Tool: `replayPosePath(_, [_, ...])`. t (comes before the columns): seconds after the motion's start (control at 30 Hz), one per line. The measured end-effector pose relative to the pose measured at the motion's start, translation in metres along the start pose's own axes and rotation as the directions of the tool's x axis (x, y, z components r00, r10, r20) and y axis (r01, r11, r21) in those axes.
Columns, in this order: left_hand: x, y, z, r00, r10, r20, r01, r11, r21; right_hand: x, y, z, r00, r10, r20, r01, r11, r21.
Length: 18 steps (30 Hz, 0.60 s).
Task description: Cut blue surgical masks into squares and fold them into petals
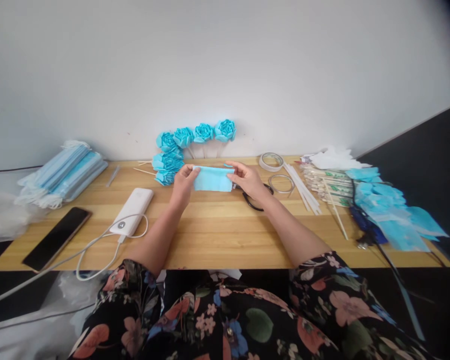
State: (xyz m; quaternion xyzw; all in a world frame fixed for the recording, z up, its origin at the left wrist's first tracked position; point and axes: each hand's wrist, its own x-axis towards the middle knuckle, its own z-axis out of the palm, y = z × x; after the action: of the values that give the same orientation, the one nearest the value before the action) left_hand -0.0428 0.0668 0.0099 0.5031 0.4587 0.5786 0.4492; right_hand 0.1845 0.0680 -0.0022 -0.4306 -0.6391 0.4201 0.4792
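A small light-blue rectangle of mask fabric is stretched between my two hands above the middle of the table. My left hand pinches its left edge with the thumb on top. At the right edge, my right hand grips it between thumb and fingers. Black-handled scissors lie on the wood beneath my right hand, their blades mostly hidden. Just behind my left hand are several blue fabric flowers, and more flowers on thin sticks lean against the wall.
Folded face masks are piled at left, near a phone and a cabled white power bank. Tape rolls, white strips, bundled wrapped sticks, a blue glue gun and blue fabric pieces lie at right.
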Motion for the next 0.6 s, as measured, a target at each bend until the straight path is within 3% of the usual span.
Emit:
replayPosePath(0.1, [-0.001, 0.004, 0.001, 0.999, -0.023, 0.026, 0.024, 0.999, -0.039, -0.002, -0.004, -0.001, 0.982, 0.044, 0.184, -0.028, 0.996, -0.087])
replayPosePath(0.2, [-0.003, 0.006, 0.002, 0.998, -0.001, 0.07, -0.003, 0.998, 0.061, -0.004, -0.01, -0.002, 0.956, 0.071, 0.285, -0.064, 0.997, -0.035])
replayPosePath(0.4, [-0.011, 0.001, 0.01, 0.975, -0.001, 0.224, -0.06, 0.962, 0.265, -0.01, -0.015, 0.009, 0.947, 0.101, 0.305, -0.117, 0.993, 0.034])
replayPosePath(0.5, [-0.016, -0.001, 0.014, 0.962, 0.013, 0.273, -0.083, 0.966, 0.246, -0.012, -0.012, 0.018, 0.944, 0.126, 0.306, -0.11, 0.992, -0.069])
replayPosePath(0.6, [-0.018, -0.002, 0.015, 0.964, 0.002, 0.265, -0.041, 0.989, 0.141, -0.012, -0.012, 0.022, 0.974, 0.106, 0.198, -0.087, 0.991, -0.103])
